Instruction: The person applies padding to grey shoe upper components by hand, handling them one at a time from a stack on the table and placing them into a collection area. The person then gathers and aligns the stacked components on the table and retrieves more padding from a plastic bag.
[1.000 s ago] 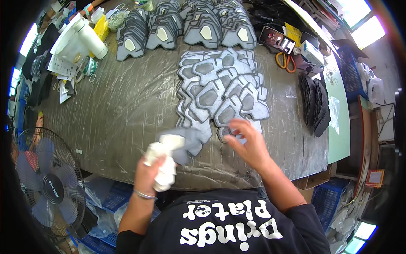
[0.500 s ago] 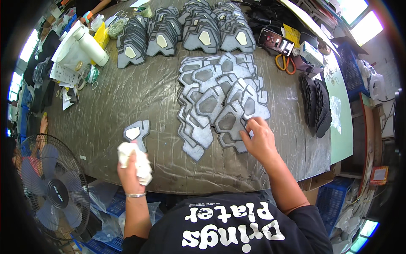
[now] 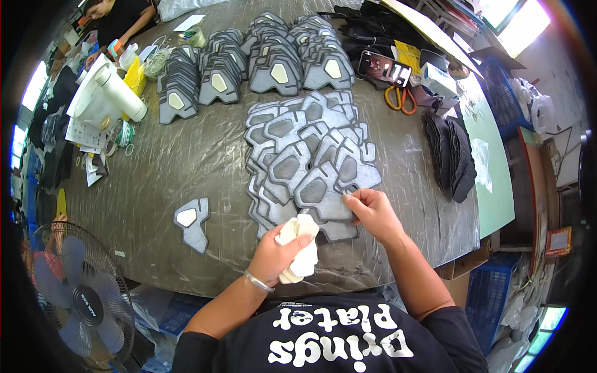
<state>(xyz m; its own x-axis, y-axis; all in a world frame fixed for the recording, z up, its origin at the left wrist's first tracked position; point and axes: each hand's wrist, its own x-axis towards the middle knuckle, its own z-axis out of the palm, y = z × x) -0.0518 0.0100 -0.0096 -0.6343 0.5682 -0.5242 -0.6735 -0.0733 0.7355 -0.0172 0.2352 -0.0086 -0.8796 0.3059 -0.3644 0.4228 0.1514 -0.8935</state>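
Note:
My left hand is closed round a stack of cream-white, many-sided pads, just in front of the grey pile. With fingers pinched, my right hand is at the lower right edge of a grey, dark-edged shaped piece, which lies on top of a spread pile of similar pieces. Each has a recessed many-sided area. To the left, a single grey piece lies flat with a cream pad in its recess.
Overlapping rows of grey pieces with cream pads stand at the back. Orange-handled scissors, a phone and stacked black pieces lie right. A white bottle is back left, a fan front left. Another person sits far left.
My left hand has moved right with the cream pads, away from the single grey piece, to the front of the pile. My right hand has shifted slightly along the pile's edge. The view has tilted.

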